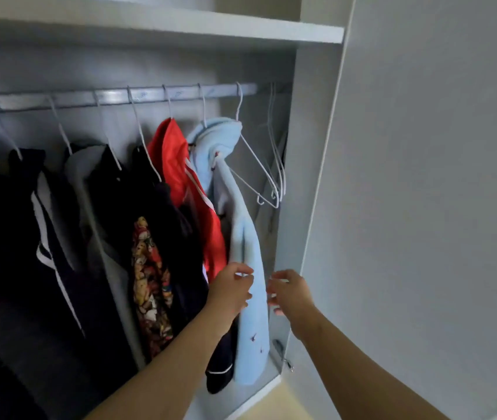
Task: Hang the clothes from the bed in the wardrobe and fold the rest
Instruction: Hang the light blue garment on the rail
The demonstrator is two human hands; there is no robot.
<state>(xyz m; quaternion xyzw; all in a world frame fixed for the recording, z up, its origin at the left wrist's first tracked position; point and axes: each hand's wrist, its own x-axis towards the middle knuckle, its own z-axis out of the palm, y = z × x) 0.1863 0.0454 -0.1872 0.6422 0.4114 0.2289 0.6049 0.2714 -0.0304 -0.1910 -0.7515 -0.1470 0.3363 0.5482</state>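
The light blue garment (247, 244) hangs in the wardrobe (304, 147) just right of the frame's centre. Its collar is bunched over a white hanger high up at the rail (113, 97), and its long body falls down to the lower middle of the picture. The left hand (230, 291) comes up from the bottom centre and meets the garment's left edge a little below its midpoint. Its thumb and fingers are curled in and pinch the fabric there, so the cloth passes just right of that hand and runs on above and below it. The right hand (291, 294) is at the same height on the garment's other side, right of its right edge. Its fingers are loosely bent and spread, holding nothing, and whether the tips brush the cloth cannot be told. The garment thus hangs between the two hands. Directly to its left, touching it, is a red garment (174, 165) with white stripes. Further left along the rail hang a patterned piece (150, 283) and several dark garments (28, 222) filling the left side of the frame. To the right of the blue collar, a few empty white hangers (271, 177) dangle near the wardrobe's side wall. A shelf (180, 24) runs across the top, and the pale door (423, 177) fills the right side.
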